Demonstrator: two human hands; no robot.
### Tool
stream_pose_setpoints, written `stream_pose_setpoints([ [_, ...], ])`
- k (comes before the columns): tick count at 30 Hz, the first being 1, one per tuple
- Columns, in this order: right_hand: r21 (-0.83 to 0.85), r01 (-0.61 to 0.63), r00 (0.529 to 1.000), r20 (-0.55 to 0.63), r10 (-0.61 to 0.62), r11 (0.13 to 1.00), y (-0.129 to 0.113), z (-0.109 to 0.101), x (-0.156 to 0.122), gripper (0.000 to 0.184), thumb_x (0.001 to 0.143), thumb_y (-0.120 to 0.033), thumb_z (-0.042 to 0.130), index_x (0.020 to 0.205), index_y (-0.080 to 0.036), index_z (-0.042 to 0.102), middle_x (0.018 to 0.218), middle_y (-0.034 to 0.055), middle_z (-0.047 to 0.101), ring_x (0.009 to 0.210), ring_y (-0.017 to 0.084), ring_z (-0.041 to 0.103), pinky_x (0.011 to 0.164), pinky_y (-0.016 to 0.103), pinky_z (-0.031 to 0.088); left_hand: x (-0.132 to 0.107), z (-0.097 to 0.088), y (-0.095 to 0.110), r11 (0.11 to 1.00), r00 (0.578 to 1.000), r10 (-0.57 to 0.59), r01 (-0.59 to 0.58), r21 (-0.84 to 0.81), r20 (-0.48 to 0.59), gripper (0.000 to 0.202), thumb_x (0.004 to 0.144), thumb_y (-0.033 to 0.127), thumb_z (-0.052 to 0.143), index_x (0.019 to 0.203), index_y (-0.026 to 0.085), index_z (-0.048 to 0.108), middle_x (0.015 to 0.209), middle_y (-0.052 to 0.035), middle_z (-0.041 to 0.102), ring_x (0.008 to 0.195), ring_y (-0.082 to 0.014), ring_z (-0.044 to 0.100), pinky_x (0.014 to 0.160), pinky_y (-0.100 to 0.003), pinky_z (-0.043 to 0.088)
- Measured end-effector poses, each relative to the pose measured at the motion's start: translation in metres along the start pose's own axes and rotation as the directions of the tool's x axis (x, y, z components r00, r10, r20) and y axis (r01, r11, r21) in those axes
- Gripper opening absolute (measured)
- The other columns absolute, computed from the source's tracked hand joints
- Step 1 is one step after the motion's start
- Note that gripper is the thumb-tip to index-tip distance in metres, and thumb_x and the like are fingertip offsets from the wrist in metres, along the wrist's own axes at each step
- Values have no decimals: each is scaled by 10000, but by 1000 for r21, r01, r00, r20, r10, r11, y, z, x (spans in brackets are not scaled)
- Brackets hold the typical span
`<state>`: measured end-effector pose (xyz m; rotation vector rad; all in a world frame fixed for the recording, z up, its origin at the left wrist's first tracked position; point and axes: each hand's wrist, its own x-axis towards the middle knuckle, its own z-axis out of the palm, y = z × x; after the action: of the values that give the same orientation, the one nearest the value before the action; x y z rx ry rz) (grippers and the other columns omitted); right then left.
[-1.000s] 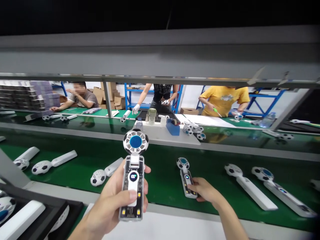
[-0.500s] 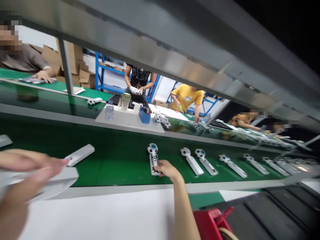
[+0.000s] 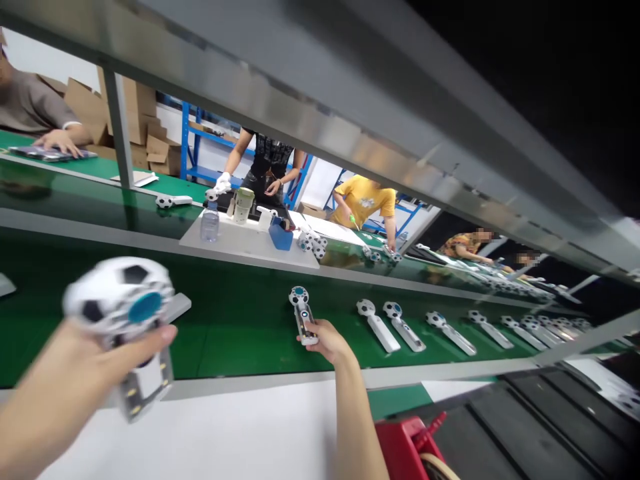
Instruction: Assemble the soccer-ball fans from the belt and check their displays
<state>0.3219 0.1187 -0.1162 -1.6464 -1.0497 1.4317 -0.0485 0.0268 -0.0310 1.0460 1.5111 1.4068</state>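
Note:
My left hand (image 3: 75, 373), close to the camera, grips a white handheld device (image 3: 130, 277) with a soccer-ball-patterned head. Its blue disc faces me, and its open handle hangs below with metal contacts showing. Farther off, my right hand (image 3: 329, 340) is closed on the handle of a similar soccer-ball device (image 3: 300, 300) at the green belt (image 3: 230, 333). That handle is also uncovered, with a small round display lit near its top. Partly hidden behind the left device lies a white handle piece (image 3: 180, 307).
To the right, several soccer-ball devices (image 3: 377, 327) lie in a row on the belt. A red tool or holder (image 3: 400, 447) stands at the lower right beside white paper (image 3: 240, 427). Beyond are a bottle (image 3: 210, 225), a cup (image 3: 243, 205) and several co-workers. A metal beam (image 3: 300, 107) crosses overhead.
My left hand has turned and raised its device, so the ball head and blue disc now face me. The device at my right hand has tilted slightly. A co-worker's gloved hand moved left.

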Motion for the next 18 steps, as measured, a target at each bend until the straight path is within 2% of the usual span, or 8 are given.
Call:
stream_pose_setpoints([
  [2,107,59,996,60,-66,992,-7,1,-6,187,969,-299,587,1025,-124,621,928,36,649,764,147,647,656,290,559,6,19,-6,996,997,40,-45,83,59,565,585,311,848,1060,188,569,805,56,644,794,-226,632,699,-306,502],
  [5,247,137,975,138,-175,959,-21,5,-17,142,951,-257,607,993,-123,625,917,35,659,821,165,659,693,306,557,11,47,-31,991,992,88,-97,96,94,520,638,356,775,1065,202,521,833,-2,646,779,-240,622,714,-343,506],
  [8,354,190,946,182,-267,916,-36,11,-31,155,877,-213,674,985,-114,625,890,60,686,862,202,674,695,315,543,15,61,-62,993,982,88,-99,61,167,541,712,430,699,1142,195,471,971,-76,658,925,-295,638,819,-401,509],
  [11,441,243,921,173,-348,864,-49,20,-45,254,782,-217,737,982,-109,624,870,97,705,887,253,681,664,317,517,20,61,-86,976,956,145,-180,119,253,575,788,463,626,1253,203,410,1167,-134,623,1100,-328,600,958,-458,467],
  [14,497,298,900,137,-413,815,-60,34,-59,325,756,-244,751,1025,-121,619,874,96,705,905,276,679,638,313,499,25,55,-103,899,891,237,-352,262,386,575,882,439,522,1389,215,369,1365,-161,525,1289,-345,475,1071,-503,382],
  [16,516,323,891,118,-439,793,-67,43,-69,371,767,-260,752,1081,-125,608,892,93,703,897,275,680,642,319,500,30,52,-114,843,859,257,-424,332,443,556,929,428,448,1441,231,360,1420,-147,491,1358,-343,405,1100,-513,356],
  [18,531,345,881,103,-462,774,-73,54,-78,378,805,-295,737,1117,-134,598,918,90,698,904,270,679,653,322,505,36,50,-124,804,849,267,-457,381,456,494,950,431,401,1410,253,433,1394,-122,521,1355,-337,412,1109,-516,354],
])
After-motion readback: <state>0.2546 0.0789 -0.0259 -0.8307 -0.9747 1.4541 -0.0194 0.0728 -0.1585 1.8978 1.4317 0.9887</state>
